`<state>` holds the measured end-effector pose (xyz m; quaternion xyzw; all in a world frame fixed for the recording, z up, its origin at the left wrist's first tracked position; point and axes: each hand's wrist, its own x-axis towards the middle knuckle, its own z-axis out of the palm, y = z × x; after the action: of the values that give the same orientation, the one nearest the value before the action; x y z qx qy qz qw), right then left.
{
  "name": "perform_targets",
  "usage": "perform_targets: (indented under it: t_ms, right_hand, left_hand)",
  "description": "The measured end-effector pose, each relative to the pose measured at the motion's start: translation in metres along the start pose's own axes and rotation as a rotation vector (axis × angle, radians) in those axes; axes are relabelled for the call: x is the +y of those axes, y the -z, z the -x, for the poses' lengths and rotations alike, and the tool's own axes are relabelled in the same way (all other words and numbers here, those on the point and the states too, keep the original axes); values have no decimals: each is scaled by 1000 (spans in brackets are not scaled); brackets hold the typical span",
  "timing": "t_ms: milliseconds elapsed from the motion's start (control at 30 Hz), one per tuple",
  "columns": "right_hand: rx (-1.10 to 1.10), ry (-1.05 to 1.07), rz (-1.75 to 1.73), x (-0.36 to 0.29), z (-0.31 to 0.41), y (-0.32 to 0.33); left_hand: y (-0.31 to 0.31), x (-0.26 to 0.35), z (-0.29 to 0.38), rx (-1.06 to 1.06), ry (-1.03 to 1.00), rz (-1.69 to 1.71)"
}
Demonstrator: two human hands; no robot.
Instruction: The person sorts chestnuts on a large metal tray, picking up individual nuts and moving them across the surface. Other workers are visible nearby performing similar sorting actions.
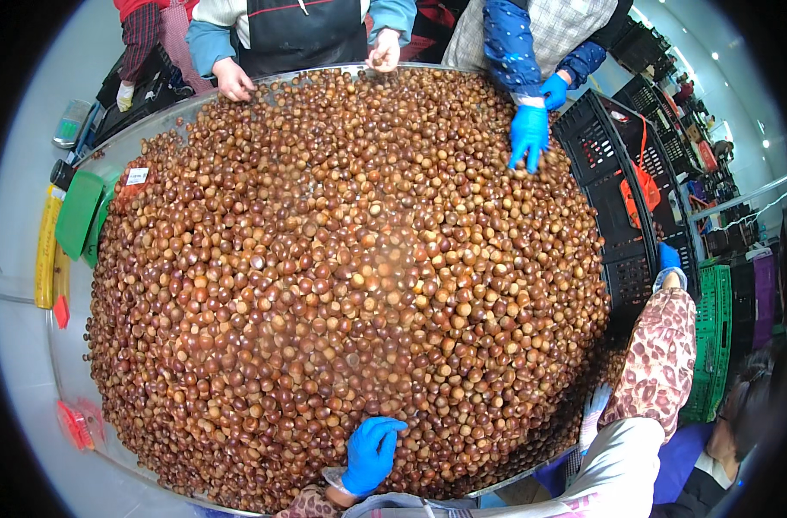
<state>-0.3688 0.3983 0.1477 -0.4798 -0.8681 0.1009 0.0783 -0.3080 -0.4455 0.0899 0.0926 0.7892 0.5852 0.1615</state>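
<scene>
A broad heap of round, glossy brown nuts in their shells (341,259), many with pale tan ends, covers the metal-rimmed table before me. My left hand (370,456), in a blue glove and leopard-print sleeve, is over the near edge of the heap. Its thumb and forefinger are apart, with nothing seen between them. Far to the right, my right hand (669,256), also blue-gloved, reaches into a black plastic crate (610,155) beside the heap. Only the back of that hand shows; its fingers are hidden, so any hold cannot be made out.
Across the table, one person's bare hands (234,81) and another's blue-gloved hand (529,139) touch the nuts. A neighbour's pale-gloved hand (594,414) is below my right arm. Left are a green scoop (79,213) and red brush (76,424); right, an orange basket (640,194) and green crate (710,343).
</scene>
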Motion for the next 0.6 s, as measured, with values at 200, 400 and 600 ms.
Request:
perform_targets:
  t_ms: [200,400,600]
  right_hand:
    - [693,533,-156,-198,105,-4]
    - [-25,1313,-248,-414,237,-110]
    - [-89,1380,222,-484,268,-211]
  left_hand:
    - [0,-6,0,6,-3,22]
    - [1,-12,-1,-2,0,33]
    - [6,-16,1,-26,48,60]
